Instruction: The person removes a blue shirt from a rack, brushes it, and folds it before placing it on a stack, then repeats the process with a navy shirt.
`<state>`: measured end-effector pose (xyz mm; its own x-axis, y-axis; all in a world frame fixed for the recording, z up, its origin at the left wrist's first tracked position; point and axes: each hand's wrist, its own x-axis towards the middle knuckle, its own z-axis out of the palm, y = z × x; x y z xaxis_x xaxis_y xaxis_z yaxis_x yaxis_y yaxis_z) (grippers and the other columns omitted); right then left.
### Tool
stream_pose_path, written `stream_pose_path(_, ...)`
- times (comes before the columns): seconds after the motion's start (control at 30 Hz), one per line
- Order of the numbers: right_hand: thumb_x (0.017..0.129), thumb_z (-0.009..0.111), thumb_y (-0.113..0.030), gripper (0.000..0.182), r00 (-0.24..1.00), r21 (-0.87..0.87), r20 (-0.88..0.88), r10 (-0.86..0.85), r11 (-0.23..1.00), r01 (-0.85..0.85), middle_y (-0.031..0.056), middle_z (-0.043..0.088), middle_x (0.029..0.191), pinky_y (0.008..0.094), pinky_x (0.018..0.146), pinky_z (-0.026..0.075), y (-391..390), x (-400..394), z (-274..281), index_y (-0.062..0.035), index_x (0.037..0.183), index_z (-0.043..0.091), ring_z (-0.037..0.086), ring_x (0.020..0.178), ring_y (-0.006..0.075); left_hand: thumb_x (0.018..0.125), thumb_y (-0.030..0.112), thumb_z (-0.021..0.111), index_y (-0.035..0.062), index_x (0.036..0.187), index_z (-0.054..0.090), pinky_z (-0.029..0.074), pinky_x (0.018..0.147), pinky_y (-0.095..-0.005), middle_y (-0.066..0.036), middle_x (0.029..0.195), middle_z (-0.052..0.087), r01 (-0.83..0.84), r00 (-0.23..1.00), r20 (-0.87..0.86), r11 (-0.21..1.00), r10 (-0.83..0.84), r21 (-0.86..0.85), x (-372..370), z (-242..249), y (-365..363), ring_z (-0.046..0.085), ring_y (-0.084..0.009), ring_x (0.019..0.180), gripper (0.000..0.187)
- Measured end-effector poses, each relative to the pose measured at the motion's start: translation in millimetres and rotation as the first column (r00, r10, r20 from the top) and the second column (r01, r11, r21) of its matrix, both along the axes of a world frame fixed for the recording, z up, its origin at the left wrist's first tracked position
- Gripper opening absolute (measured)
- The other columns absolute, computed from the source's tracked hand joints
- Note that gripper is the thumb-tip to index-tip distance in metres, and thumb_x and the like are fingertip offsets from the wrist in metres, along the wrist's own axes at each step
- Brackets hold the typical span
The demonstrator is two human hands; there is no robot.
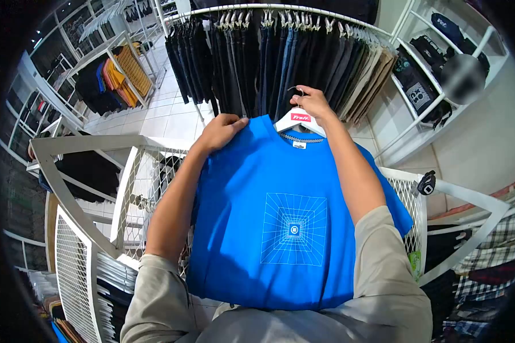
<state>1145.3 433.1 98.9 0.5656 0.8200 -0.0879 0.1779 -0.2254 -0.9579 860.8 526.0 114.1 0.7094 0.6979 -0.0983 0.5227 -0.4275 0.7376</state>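
Observation:
A blue T-shirt [234,188] with a white square grid print on its front hangs spread out before me. Its neck is around a white hanger [289,120] with a red label. My right hand [312,104] is above the collar, its fingers closed round the hanger's metal hook. At the shirt's left shoulder, my left hand [222,131] pinches the blue fabric near the top edge. The lower part of the shirt reaches down close to my body.
A rail [212,14] of dark and beige trousers stands ahead. White mesh racks [134,194] flank the shirt. White shelves [420,63] with bags and caps are at the upper right. Checked shirts [492,246] hang at the right, yellow garments [117,77] at the upper left.

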Motion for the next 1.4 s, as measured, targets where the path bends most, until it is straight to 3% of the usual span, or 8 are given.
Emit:
stream_pose_path(0.23, 0.093, 0.070, -0.008, 0.056, 0.952, -0.029, -0.010, 0.305, 0.952, -0.306, 0.0216, 0.074, 0.106, 0.0344, 0.079, 0.058, -28.3, -41.0, 2.7, -0.0017, 0.145, 0.049, 0.074, 0.091, 0.0228, 0.095, 0.045, 0.063, 0.0020, 0.105, 0.075, 0.054, 0.086, -0.0418, -0.019, 0.096, 0.075, -0.050, 0.997, 0.074, 0.985, 0.039, 0.162, 9.4, -6.9, 6.4, 0.072, -0.0332, 0.092, 0.046)
stream_pose_path(0.5, 0.093, 0.067, -0.004, 0.048, 0.885, -0.250, -0.021, 0.466, 0.854, -0.456, 0.0106, 0.072, 0.097, 0.0286, 0.072, 0.052, -62.0, -60.9, 12.8, -0.0041, 0.137, 0.050, 0.065, 0.082, 0.0112, 0.095, 0.045, 0.063, 0.0045, 0.107, 0.076, 0.053, 0.089, -0.0434, -0.021, 0.102, 0.074, -0.082, 0.993, 0.105, 0.972, 0.060, 0.221, 12.2, -13.2, 5.8, 0.071, -0.0372, 0.098, 0.044)
stream_pose_path(0.67, 0.092, 0.062, -0.003, 0.046, 0.843, -0.200, -0.272, 0.463, 0.830, -0.521, 0.0206, 0.065, 0.121, 0.0367, 0.084, 0.058, -77.0, -75.4, 9.3, -0.0067, 0.137, 0.053, 0.065, 0.108, 0.0252, 0.094, 0.046, 0.063, 0.0060, 0.107, 0.076, 0.053, 0.090, -0.0444, -0.021, 0.104, 0.074, -0.157, 0.985, 0.101, 0.959, 0.137, 0.237, 11.4, -18.3, 5.0, 0.070, -0.0388, 0.100, 0.044)
stream_pose_path(0.83, 0.091, 0.058, -0.005, 0.036, 0.808, -0.353, -0.136, 0.574, 0.734, -0.580, 0.0150, 0.068, 0.119, 0.0370, 0.088, 0.056, -87.2, -93.7, 20.6, -0.0049, 0.127, 0.062, 0.066, 0.107, 0.0230, 0.094, 0.049, 0.061, 0.0080, 0.108, 0.076, 0.052, 0.091, -0.0451, -0.022, 0.104, 0.073, -0.187, 0.980, 0.113, 0.943, 0.161, 0.275, 8.8, -20.0, 3.8, 0.069, -0.0396, 0.102, 0.046)
stream_pose_path(0.97, 0.093, 0.055, -0.006, 0.026, 0.797, -0.457, 0.095, 0.596, 0.737, -0.498, 0.0103, 0.076, 0.100, 0.0342, 0.088, 0.055, -100.2, -96.1, 29.8, -0.0041, 0.109, 0.076, 0.070, 0.096, 0.0190, 0.094, 0.045, 0.062, 0.0079, 0.105, 0.076, 0.052, 0.090, -0.0461, -0.021, 0.100, 0.073, -0.198, 0.979, 0.117, 0.925, 0.168, 0.325, 7.7, -17.7, -3.5, 0.068, -0.0403, 0.102, 0.041)
stream_pose_path(1.17, 0.089, 0.068, -0.023, 0.030, 0.724, -0.043, 0.689, 0.030, 0.999, -0.001, 0.0201, 0.071, 0.109, 0.0427, 0.094, 0.052, -190.4, -53.3, 31.1, -0.0074, 0.113, 0.073, 0.068, 0.104, 0.0365, 0.090, 0.029, 0.071, 0.0070, 0.117, 0.068, 0.052, 0.088, -0.0459, -0.020, 0.105, 0.065, -0.154, 0.966, 0.253, 0.694, -0.042, 0.704, -34.8, 10.7, -60.4, 0.063, -0.0376, 0.102, 0.034)
stream_pose_path(1.27, 0.090, 0.069, -0.038, 0.044, 0.608, -0.277, 0.794, -0.003, 0.889, 0.365, 0.0220, 0.065, 0.124, 0.0494, 0.101, 0.047, -248.4, -42.1, 21.2, -0.0077, 0.122, 0.070, 0.060, 0.118, 0.0410, 0.090, 0.032, 0.072, 0.0031, 0.113, 0.066, 0.053, 0.082, -0.0467, -0.020, 0.102, 0.067, 0.022, 0.980, 0.160, 0.865, -0.117, 0.501, -73.3, 16.0, -117.8, 0.066, -0.0362, 0.095, 0.037)
stream_pose_path(1.4, 0.089, 0.072, -0.039, 0.044, 0.610, -0.285, 0.792, -0.016, 0.875, 0.392, 0.0280, 0.065, 0.118, 0.0493, 0.098, 0.049, -288.7, -46.3, -0.2, -0.0052, 0.118, 0.071, 0.061, 0.112, 0.0433, 0.089, 0.038, 0.074, 0.0017, 0.101, 0.072, 0.052, 0.076, -0.0447, -0.017, 0.088, 0.069, 0.280, 0.949, 0.086, 0.935, -0.304, 0.216, -122.1, 13.0, -211.1, 0.067, -0.0337, 0.084, 0.039)
